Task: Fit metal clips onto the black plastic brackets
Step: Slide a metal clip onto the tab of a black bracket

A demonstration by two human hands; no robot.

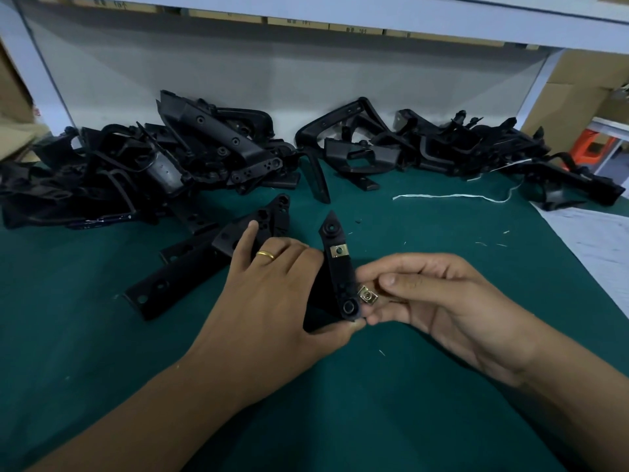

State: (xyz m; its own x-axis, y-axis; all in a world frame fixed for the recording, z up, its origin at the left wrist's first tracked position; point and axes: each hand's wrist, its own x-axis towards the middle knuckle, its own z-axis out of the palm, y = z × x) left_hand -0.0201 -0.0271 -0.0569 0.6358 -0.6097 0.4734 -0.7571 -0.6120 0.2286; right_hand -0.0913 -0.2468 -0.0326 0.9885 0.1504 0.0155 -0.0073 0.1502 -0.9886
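Left pile (146,165): black plastic brackets are lying heaped toward the table's far left edge, against the back panel.
Loose brackets (190,264): two long black pieces are lying flat on the green table (85,335) just in front of the left pile, partly under the left hand's fingers.
Left hand (272,284): it is grasping the held bracket from the left side, thumb under its lower end, with one finger stretched out and resting on a loose bracket; a gold ring (265,255) is sitting on another finger.
Held bracket (337,267): a narrow black piece is standing nearly upright above the table's middle, pointed end away from the person.
Fitted clip (339,251): a brass-coloured metal clip is sitting on the held bracket's upper half.
Loose clip (367,295): a second metal clip is touching the bracket's right edge near its lower end.
Right hand (435,294): it is pinching the loose clip between thumb and fingers.
Right pile (442,148): more black brackets are lying along the table's far right edge.
White string (449,197): it is trailing across the table in front of the right pile.
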